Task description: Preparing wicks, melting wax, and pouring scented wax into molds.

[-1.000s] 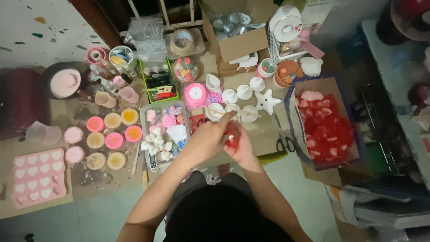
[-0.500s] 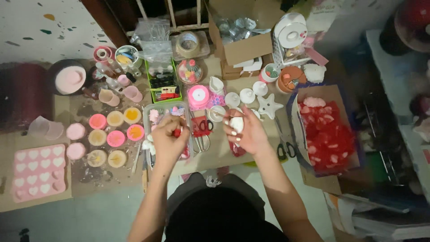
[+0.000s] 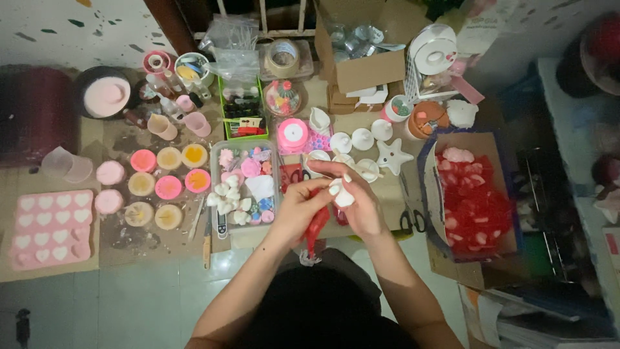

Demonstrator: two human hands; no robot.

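Note:
My right hand (image 3: 358,197) grips a small white rounded piece (image 3: 342,196) in front of my chest. My left hand (image 3: 300,207) meets it from the left and pinches a red ribbon (image 3: 316,226) that hangs down from the white piece toward my lap. Both hands hover over the near edge of the cardboard-covered work surface (image 3: 381,194). Just left of my left hand lies a clear plastic tray (image 3: 245,184) with pink, white and blue small shapes.
A cardboard box of red wrapped pieces (image 3: 471,194) stands at the right. White bell and star shapes (image 3: 394,156) lie behind my hands. Round pink and yellow candles (image 3: 168,187) and a pink heart mould (image 3: 48,226) are at the left. Black scissors (image 3: 408,216) lie right of my hand.
My left hand, which reached into the clear tray, has come back to my right hand. A red ribbon now hangs between them. The camera view has shifted slightly.

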